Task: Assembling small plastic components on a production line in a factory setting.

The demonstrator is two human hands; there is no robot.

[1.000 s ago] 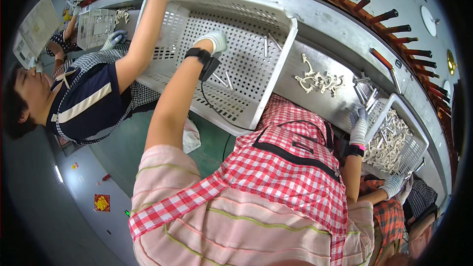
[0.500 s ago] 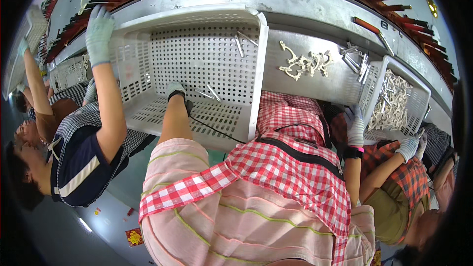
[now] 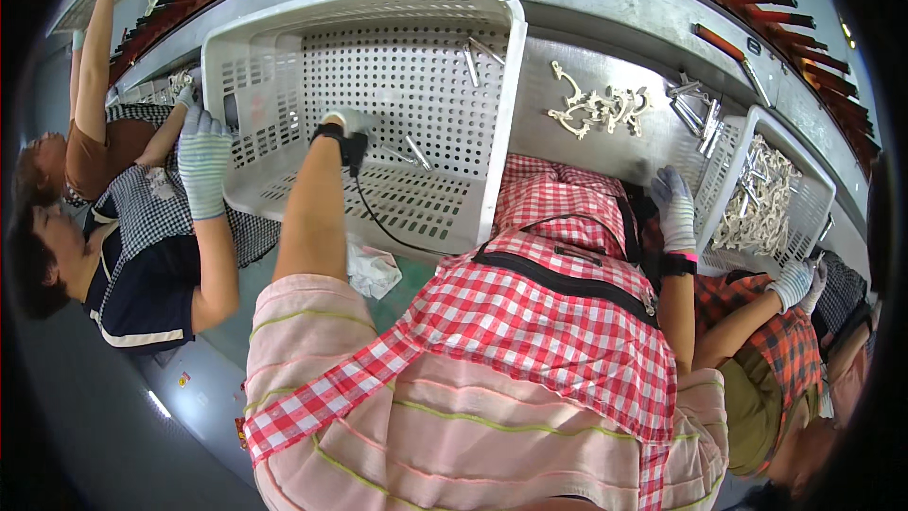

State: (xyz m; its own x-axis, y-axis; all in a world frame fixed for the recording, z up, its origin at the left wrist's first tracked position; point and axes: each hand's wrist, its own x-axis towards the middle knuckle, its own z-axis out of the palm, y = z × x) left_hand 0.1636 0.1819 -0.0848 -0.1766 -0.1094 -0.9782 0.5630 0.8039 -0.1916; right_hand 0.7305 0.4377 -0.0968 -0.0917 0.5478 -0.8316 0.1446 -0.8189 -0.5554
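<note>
The left hand [image 3: 354,123] blurs inside a perforated plastic basket [image 3: 514,76] near slim metal tubes [image 3: 417,153], its grip impossible to tell; the knit-gloved right hand [image 3: 673,202], fingers loosely extended, appears empty near a steel tray [image 3: 605,55]

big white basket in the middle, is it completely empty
No, a few silver rods lie inside the big white basket.

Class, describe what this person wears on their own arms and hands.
The short sleeves are pale pink with thin stripes. The left hand has a pale glove and a black wrist strap with a module and dark cable. The right hand has a whitish glove with greyish fingers, a black wristband and a pink band.
</note>
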